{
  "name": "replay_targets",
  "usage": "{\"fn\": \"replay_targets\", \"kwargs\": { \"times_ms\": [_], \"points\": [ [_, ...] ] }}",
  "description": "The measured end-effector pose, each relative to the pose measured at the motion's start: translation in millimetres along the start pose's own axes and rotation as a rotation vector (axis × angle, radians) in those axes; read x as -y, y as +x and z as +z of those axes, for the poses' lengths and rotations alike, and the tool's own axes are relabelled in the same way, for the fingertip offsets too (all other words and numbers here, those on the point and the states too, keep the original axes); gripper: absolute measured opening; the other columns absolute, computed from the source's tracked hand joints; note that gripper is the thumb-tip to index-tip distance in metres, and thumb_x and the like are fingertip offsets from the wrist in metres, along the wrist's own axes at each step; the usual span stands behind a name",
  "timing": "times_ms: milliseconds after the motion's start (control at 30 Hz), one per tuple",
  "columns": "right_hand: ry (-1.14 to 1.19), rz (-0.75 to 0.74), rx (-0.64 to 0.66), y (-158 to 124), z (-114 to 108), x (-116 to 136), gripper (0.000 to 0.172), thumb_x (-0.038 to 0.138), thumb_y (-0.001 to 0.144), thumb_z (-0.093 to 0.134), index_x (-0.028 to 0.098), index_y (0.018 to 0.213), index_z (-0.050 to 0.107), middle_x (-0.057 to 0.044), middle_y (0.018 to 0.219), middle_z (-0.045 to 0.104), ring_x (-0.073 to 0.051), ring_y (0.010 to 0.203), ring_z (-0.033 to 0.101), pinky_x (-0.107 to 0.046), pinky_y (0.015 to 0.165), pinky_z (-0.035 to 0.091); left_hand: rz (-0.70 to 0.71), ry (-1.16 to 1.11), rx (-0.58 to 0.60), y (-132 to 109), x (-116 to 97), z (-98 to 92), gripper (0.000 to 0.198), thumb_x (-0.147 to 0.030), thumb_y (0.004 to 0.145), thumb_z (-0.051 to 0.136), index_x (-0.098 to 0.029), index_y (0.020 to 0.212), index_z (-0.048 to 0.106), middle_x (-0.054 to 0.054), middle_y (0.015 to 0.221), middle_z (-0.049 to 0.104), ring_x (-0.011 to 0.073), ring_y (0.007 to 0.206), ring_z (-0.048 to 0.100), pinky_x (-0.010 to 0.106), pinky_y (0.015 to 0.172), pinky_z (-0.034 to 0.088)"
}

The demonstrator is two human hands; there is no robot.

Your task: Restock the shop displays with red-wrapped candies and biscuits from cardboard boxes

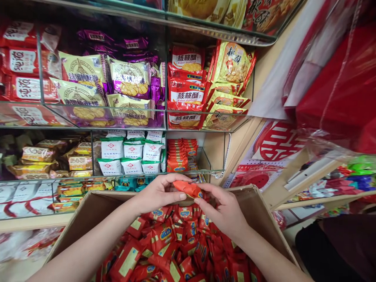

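Note:
A small red snack packet [188,189] is held level between both hands, over the far side of an open cardboard box [252,196]. My left hand [160,192] pinches its left end between thumb and fingers. On its right end, my right hand [221,205] closes with thumb and fingertips. Many similar red packets [164,235] with blue and gold labels lie heaped in the box below. Just beyond the hands, a shelf compartment contains stacked red packets [178,158].
Clear-walled shelves hold white-and-green packets [132,152], purple-and-cream biscuit packs [129,80] and red walnut shortbread packs [188,92]. Red and white wrapped goods [337,78] hang close at upper right. Part of a person in dark clothing [331,246] shows at lower right.

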State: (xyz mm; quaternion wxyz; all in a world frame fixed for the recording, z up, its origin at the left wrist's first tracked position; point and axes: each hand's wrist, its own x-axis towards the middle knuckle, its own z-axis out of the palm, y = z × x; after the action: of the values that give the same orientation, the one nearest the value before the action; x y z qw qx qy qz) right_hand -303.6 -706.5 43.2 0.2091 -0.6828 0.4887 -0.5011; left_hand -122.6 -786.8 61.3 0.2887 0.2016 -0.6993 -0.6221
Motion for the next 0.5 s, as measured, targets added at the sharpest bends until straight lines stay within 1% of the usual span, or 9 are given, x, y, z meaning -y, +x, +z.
{"fn": "replay_targets", "kwargs": {
  "times_ms": [67,100,167,200,233,333,400,433,500],
  "points": [
    [-0.100,-0.107,-0.047,-1.0,-2.0,0.6,0.026,0.022,0.075,0.057,0.021,0.100,0.059,-0.007,0.103,0.063,-0.019,0.096,0.057,-0.034,0.087,0.045,0.061,0.003,-0.034,-0.6,0.3,0.1,0.028,-0.015,0.066,0.068,-0.020,0.093,0.064,0.004,0.104,0.064,0.0158,0.092,0.059,0.028,0.082,0.046],
    [-0.113,-0.109,-0.071,-1.7,-1.6,0.3,0.027,0.022,0.074,0.058,0.022,0.101,0.059,-0.007,0.109,0.060,-0.020,0.102,0.054,-0.035,0.090,0.044,0.084,-0.004,-0.058,-0.8,0.9,0.4,0.027,-0.014,0.065,0.069,-0.020,0.091,0.065,0.004,0.107,0.062,0.0163,0.094,0.059,0.029,0.081,0.047],
    [-0.051,-0.010,-0.126,-2.8,1.5,-1.4,0.032,0.022,0.073,0.058,0.022,0.105,0.056,-0.009,0.124,0.049,-0.022,0.111,0.048,-0.038,0.090,0.044,0.114,-0.005,-0.093,-1.3,2.5,1.4,0.022,-0.012,0.066,0.067,-0.021,0.087,0.065,0.005,0.113,0.059,0.0174,0.095,0.060,0.029,0.080,0.048],
    [0.032,0.080,-0.146,-2.9,3.5,-2.2,0.035,0.023,0.072,0.059,0.022,0.107,0.054,-0.010,0.127,0.045,-0.023,0.110,0.048,-0.038,0.088,0.045,0.126,0.010,-0.104,-1.5,3.3,1.9,0.021,-0.012,0.067,0.066,-0.021,0.086,0.066,0.005,0.116,0.057,0.0180,0.096,0.059,0.030,0.080,0.049],
    [0.148,0.186,-0.152,-2.6,5.1,-2.7,0.037,0.023,0.072,0.058,0.022,0.108,0.052,-0.010,0.126,0.046,-0.022,0.107,0.051,-0.038,0.084,0.047,0.139,0.031,-0.111,-1.8,4.3,2.3,0.020,-0.011,0.068,0.064,-0.022,0.085,0.066,0.005,0.118,0.056,0.0190,0.099,0.058,0.030,0.080,0.048],
    [0.608,0.466,-0.129,0.9,6.6,-0.9,0.030,0.027,0.073,0.056,0.019,0.102,0.052,-0.007,0.096,0.063,-0.018,0.084,0.061,-0.034,0.073,0.051,0.193,0.123,-0.128,-2.3,6.5,2.2,0.021,-0.007,0.070,0.059,-0.022,0.082,0.067,0.005,0.124,0.051,0.0219,0.112,0.050,0.031,0.085,0.046],
    [0.825,0.557,-0.116,3.7,5.2,1.8,0.023,0.031,0.074,0.057,0.018,0.092,0.054,-0.003,0.080,0.065,-0.015,0.074,0.062,-0.032,0.067,0.051,0.207,0.179,-0.125,-2.4,7.0,1.3,0.025,-0.003,0.069,0.056,-0.022,0.080,0.067,0.004,0.126,0.049,0.0221,0.116,0.047,0.032,0.088,0.044],
    [0.868,0.567,-0.108,4.7,4.5,2.8,0.021,0.032,0.073,0.059,0.017,0.088,0.055,-0.002,0.077,0.065,-0.014,0.071,0.062,-0.030,0.065,0.051,0.204,0.198,-0.119,-2.2,6.8,0.9,0.027,-0.001,0.069,0.054,-0.022,0.079,0.067,0.004,0.126,0.050,0.0216,0.114,0.048,0.033,0.089,0.044],
    [0.848,0.572,-0.077,5.0,4.1,3.2,0.022,0.032,0.070,0.064,0.017,0.082,0.053,0.000,0.073,0.064,-0.012,0.065,0.061,-0.029,0.063,0.051,0.186,0.219,-0.106,-1.6,6.2,0.3,0.031,0.002,0.066,0.050,-0.022,0.077,0.068,0.003,0.123,0.053,0.0202,0.109,0.053,0.033,0.088,0.044]
  ]
}}
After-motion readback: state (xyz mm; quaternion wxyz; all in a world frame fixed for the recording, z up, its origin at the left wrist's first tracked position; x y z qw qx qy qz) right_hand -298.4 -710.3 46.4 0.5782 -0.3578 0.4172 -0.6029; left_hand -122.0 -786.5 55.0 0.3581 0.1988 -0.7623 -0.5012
